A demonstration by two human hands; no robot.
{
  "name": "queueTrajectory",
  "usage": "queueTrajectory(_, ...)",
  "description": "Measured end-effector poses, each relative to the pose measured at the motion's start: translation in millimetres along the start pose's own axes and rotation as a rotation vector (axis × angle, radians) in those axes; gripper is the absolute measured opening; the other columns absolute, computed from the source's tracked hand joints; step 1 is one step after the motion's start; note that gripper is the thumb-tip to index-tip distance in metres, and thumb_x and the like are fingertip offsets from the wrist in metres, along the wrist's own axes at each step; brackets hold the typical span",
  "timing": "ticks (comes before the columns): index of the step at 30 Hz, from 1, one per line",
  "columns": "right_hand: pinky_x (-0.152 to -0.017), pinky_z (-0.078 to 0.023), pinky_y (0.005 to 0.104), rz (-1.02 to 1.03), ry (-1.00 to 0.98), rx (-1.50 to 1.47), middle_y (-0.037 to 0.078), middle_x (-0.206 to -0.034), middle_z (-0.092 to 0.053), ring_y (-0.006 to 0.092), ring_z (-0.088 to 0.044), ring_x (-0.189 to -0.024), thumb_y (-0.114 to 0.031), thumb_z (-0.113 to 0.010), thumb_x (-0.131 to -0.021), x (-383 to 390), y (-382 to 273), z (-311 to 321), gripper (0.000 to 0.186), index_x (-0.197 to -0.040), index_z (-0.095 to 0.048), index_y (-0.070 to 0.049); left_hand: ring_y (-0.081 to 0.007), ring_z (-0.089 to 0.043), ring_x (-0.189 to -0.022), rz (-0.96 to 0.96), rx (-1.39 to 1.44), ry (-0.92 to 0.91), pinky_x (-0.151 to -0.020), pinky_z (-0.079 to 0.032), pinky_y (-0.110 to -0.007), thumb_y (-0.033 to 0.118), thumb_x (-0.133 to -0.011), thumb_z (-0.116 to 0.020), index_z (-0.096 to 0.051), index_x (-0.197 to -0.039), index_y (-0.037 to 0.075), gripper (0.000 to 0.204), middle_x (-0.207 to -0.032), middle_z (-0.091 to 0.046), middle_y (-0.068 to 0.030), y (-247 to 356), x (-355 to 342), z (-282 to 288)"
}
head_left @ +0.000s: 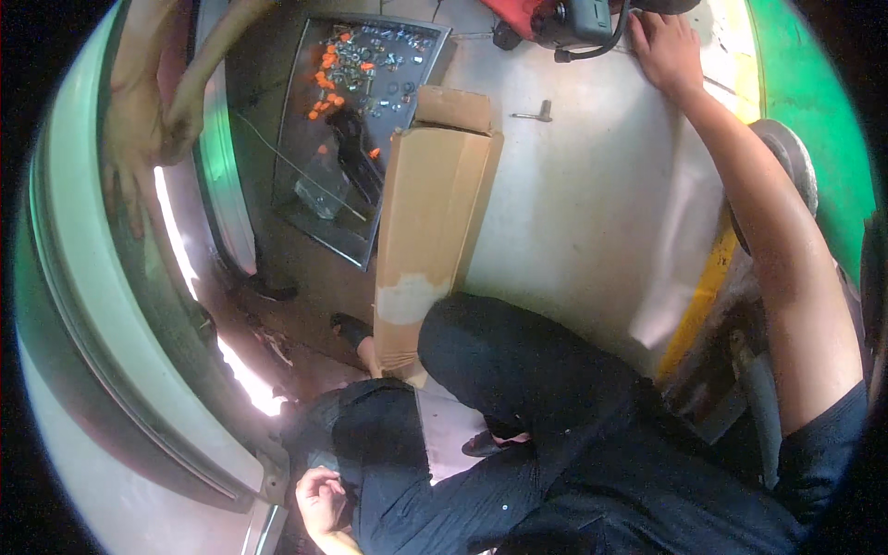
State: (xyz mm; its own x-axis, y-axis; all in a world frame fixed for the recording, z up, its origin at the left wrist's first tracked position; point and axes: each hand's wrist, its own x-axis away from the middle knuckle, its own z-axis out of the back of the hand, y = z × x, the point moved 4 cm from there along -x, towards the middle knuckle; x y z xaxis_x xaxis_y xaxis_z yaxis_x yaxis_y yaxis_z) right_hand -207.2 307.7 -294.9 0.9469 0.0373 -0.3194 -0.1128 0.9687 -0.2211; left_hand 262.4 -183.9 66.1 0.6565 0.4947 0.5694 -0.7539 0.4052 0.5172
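At nine o'clock from the right hand [670,57], whose fingers were spread open and gripping nothing visible, sat the bulky red-and-black plastic device [585,28], seemingly lying nine-to-three, well apart from the left hand [322,501], fingers curled, contents unclear.

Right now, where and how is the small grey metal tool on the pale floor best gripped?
Probably by the thicker crosspiece at the right end of the tool, pinched from above and the right: its thin shaft points left, bare floor surrounds it, and the bare right hand is up to its right.
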Motion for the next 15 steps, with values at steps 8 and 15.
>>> queueTrajectory(8, -0.087, -0.041, 0.043, 0.019, 0.016, 0.001, 0.012, -0.105, -0.06, 0.0317, -0.053, -0.103, -0.036, -0.048, -0.094, 1.1, -4.7, 1.7, 0.033, -0.103, -0.065, -0.009, -0.0076, -0.05, -0.059, 0.085, 0.042, 0.007, -0.053, -0.038, -0.021, 0.045, -0.083, -0.069, -0.059, -0.09, -0.001, 0.048, -0.07, -0.053, -0.0024, 5.9, 0.8, -0.5)
queueTrajectory(15, -0.087, -0.04, 0.0433, -0.002, 0.021, -0.007, 0.01, -0.104, -0.06, 0.0309, -0.053, -0.104, -0.037, -0.049, -0.093, 0.2, -5.8, -1.2, 0.034, -0.1, -0.064, -0.008, -0.0073, -0.051, -0.062, -0.011, 0.058, 0.012, -0.056, -0.038, -0.019, 0.043, -0.082, -0.071, -0.059, -0.089, -0.001, 0.046, -0.073, -0.054, -0.0023, -0.7, 5.2, 1.9)
